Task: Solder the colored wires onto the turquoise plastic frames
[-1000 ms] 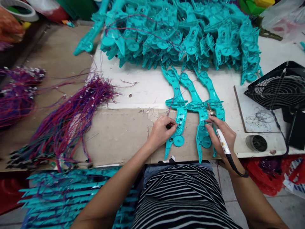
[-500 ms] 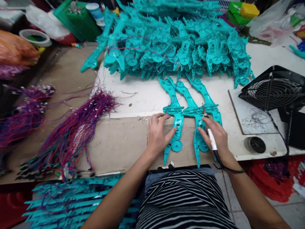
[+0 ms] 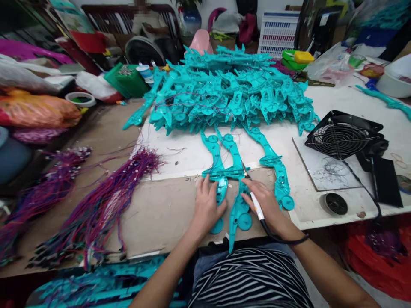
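Note:
My left hand (image 3: 207, 207) rests over the left edge of a turquoise plastic part (image 3: 222, 190), fingers stretched and thumb apart. In my right hand (image 3: 266, 203) is a soldering iron (image 3: 257, 206) with a white handle and a black cord. Its thin metal tip points up and away, close to the crossbar of the middle turquoise part (image 3: 237, 209). The crossbars of these two parts meet or overlap. To their right lies a third turquoise part (image 3: 272, 162), apart from them. A thin wire crosses the upper ends of the left two.
Behind lies a large heap of turquoise parts (image 3: 231, 94). Bundles of red and purple wires (image 3: 105, 205) lie to the left on cardboard (image 3: 160, 214). On the right are a black fan (image 3: 340, 137) and a small round tin (image 3: 335, 204). A person (image 3: 150, 28) sits in the background.
The view has tilted up, showing more of the room. The left and middle parts have shifted left, closer together, widening the gap to the third. Both hands have moved left with them.

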The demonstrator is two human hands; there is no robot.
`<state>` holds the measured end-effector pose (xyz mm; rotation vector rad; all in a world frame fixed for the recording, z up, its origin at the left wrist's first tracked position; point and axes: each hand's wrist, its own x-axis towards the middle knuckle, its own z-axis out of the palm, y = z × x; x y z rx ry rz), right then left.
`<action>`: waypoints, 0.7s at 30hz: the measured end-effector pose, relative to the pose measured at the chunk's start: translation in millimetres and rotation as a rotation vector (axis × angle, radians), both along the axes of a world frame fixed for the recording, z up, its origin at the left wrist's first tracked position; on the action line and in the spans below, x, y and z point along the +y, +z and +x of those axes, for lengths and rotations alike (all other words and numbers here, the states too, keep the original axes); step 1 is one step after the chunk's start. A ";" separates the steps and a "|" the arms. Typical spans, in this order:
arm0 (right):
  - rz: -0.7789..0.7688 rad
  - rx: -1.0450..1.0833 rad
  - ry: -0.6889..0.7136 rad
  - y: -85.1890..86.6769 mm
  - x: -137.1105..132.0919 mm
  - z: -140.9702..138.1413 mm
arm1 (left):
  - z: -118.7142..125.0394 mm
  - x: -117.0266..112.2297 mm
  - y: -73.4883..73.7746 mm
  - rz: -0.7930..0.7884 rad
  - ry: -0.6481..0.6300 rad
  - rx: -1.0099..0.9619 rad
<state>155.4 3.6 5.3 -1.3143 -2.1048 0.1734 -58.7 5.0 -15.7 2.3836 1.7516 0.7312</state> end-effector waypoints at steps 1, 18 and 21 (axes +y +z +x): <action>0.022 0.006 0.001 2.9 -0.1 1.5 | -11.2 -6.5 0.4 0.002 -0.002 0.019; 0.079 -0.190 -0.390 -21.9 38.8 78.7 | 27.9 137.4 42.6 -0.206 0.203 0.029; 0.090 -0.186 -0.372 -21.6 38.4 74.9 | 19.8 132.5 37.6 -0.189 0.195 -0.042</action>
